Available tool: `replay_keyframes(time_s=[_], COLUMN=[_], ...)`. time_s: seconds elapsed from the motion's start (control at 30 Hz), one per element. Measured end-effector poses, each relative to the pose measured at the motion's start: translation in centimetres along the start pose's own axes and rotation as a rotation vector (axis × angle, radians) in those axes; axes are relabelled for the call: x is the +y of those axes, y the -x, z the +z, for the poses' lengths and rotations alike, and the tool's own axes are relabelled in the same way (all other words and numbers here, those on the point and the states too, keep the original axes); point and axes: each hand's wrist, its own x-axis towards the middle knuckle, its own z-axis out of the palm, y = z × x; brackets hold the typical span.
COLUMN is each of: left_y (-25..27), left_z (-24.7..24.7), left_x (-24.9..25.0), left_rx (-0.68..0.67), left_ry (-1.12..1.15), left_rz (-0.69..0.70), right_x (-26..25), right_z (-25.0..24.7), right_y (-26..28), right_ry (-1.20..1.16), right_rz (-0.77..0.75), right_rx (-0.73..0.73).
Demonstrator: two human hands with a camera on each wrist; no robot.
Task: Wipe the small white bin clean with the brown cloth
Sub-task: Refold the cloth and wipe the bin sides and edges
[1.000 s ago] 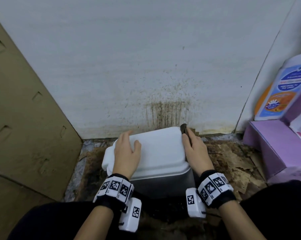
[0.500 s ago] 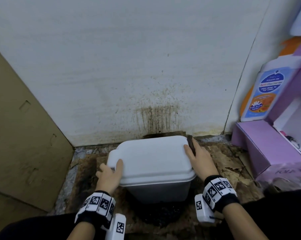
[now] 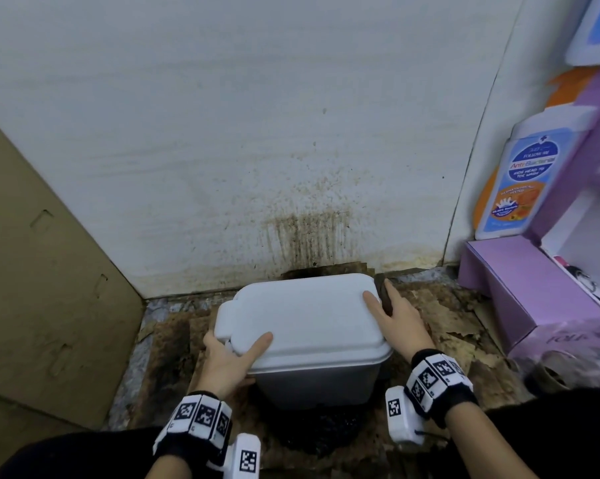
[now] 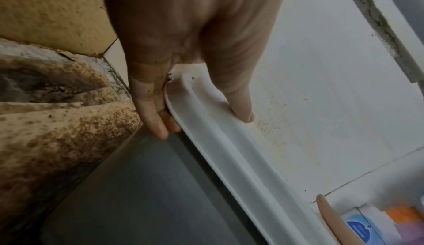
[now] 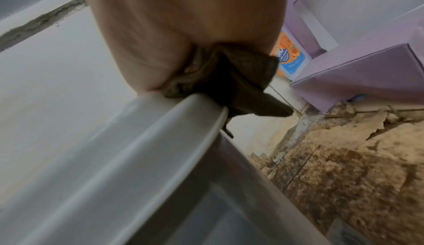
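The small white bin (image 3: 308,316), with a white lid and a grey body, stands on the dirty floor near the stained wall. My left hand (image 3: 234,345) grips the lid's near left corner, thumb on top and fingers under the rim; the left wrist view shows the left hand (image 4: 181,107) clamped round the lid rim (image 4: 229,149). My right hand (image 3: 398,316) holds the brown cloth (image 3: 385,296) against the lid's right edge, thumb lying on the lid. In the right wrist view the bunched brown cloth (image 5: 231,80) is pressed onto the lid rim (image 5: 142,147).
A stained white wall (image 3: 291,150) rises just behind the bin. Brown cardboard (image 3: 39,271) leans at the left. A purple box (image 3: 519,292) and a wash bottle (image 3: 519,188) stand at the right. The floor (image 3: 457,323) is peeling and dirty, with a dark patch (image 3: 319,430) before the bin.
My left hand slid off the top of the lid to its near left corner and now grips the rim. My right hand stays at the right edge with the cloth.
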Motion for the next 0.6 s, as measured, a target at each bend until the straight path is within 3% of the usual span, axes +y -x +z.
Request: replay_keyframes(time_s=[0.27, 0.43, 0.6], left_y=[-0.8, -2.6, -3.6], left_z=[-0.9, -2.7, -3.6], left_x=[0.1, 2.4, 3.1], left_rx=[-0.009, -0.059, -0.036], left_ry=[-0.009, -0.068, -0.143], left_rz=[0.089, 0.170, 0.114], right_x=[0.4, 0.6, -0.4], right_z=[0.9, 4.0, 7.8], right_y=[1.1, 4.4, 7.3], right_ry=[-0.140, -0.288, -0.329], right_rz=[-0.005, 0.105, 0.162], right_rx=[0.116, 0.299, 0.398])
